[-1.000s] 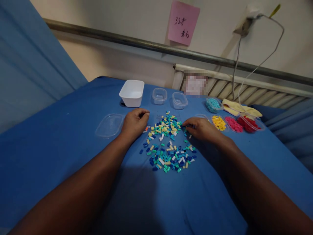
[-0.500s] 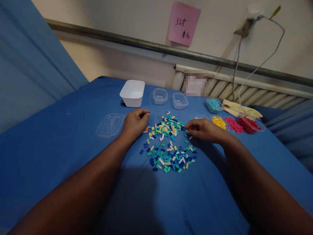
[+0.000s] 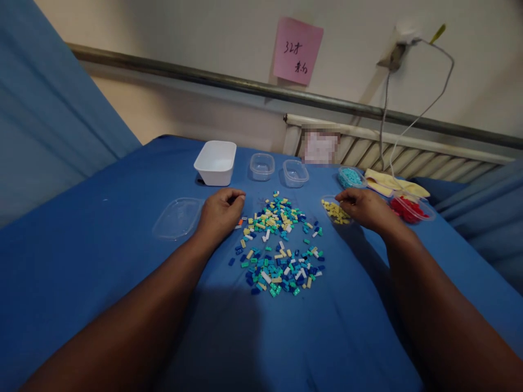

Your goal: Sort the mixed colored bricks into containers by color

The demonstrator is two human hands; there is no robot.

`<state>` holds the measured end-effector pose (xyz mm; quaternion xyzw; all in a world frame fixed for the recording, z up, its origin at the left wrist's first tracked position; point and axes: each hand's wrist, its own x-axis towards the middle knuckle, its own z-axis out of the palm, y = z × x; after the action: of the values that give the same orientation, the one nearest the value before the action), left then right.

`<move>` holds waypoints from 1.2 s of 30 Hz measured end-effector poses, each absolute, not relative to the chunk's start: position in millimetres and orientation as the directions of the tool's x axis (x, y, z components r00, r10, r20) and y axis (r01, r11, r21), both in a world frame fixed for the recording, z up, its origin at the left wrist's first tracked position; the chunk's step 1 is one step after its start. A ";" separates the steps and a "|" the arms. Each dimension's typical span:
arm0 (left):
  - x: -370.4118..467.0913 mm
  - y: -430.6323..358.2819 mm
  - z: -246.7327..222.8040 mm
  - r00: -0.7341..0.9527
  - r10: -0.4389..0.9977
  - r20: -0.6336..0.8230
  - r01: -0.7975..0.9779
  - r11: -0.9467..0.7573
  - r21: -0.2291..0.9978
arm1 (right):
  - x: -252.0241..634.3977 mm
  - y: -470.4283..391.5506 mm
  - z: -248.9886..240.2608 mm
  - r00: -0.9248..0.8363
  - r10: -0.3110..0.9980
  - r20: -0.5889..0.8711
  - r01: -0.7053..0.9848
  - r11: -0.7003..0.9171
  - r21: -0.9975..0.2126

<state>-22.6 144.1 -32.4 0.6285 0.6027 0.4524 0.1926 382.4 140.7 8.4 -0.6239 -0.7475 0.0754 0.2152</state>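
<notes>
Small building bricks in blue, teal, green, cream and white lie in a loose heap [image 3: 278, 218] and a nearer cluster [image 3: 281, 272] on the blue sheet. At the heap's left edge rests my left hand [image 3: 219, 213], fingers curled and thumb against them; anything inside is hidden. Out to the right, my right hand [image 3: 365, 207] hangs by a shallow clear tray of pale yellow bricks [image 3: 335, 212]. Its fingertips are pinched together over the tray's right side, and whatever they hold is too small to make out. An orange brick [image 3: 240, 222] sits beside my left hand.
Behind the heap stand a white tub [image 3: 216, 163] and two clear containers, one left [image 3: 262, 167] and one right [image 3: 295, 173]. A clear lid [image 3: 177, 219] lies left. Turquoise bricks [image 3: 351, 177], red bricks [image 3: 409, 209] and a yellow cloth [image 3: 396, 182] are at the right.
My right hand has moved right, from the heap's edge to the tray of pale yellow bricks. My left hand stays beside the heap. The view has shifted slightly.
</notes>
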 end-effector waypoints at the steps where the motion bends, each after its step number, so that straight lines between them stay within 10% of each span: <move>1: -22.9 143.9 -32.5 -0.134 0.931 0.339 0.584 -0.201 0.786 | 382.1 140.8 7.5 -0.128 0.969 0.211 0.905 0.201 -0.374; 15: -21.0 143.0 -30.0 -0.142 0.934 0.329 0.575 -0.193 0.795 | 315.1 113.6 20.5 -0.529 0.849 -0.018 0.771 0.471 -0.429; 19: -19.6 142.5 -30.6 -0.151 0.938 0.312 0.560 -0.179 0.809 | 317.1 108.5 23.8 -0.621 0.768 -0.157 0.653 0.396 -0.646; 30: -17.6 140.1 -29.5 -0.137 0.936 0.324 0.555 -0.198 0.808 | 280.6 99.5 8.5 -0.747 0.639 0.184 0.527 0.738 -0.422; 36: -17.6 141.3 -34.0 -0.134 0.933 0.335 0.554 -0.210 0.806 | 289.4 99.1 18.0 -0.645 0.733 0.216 0.603 0.662 -0.445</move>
<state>-17.6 141.3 -34.0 0.6253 0.5943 0.4625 0.2046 289.4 99.1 18.0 -0.3749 -0.8910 0.1690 0.1923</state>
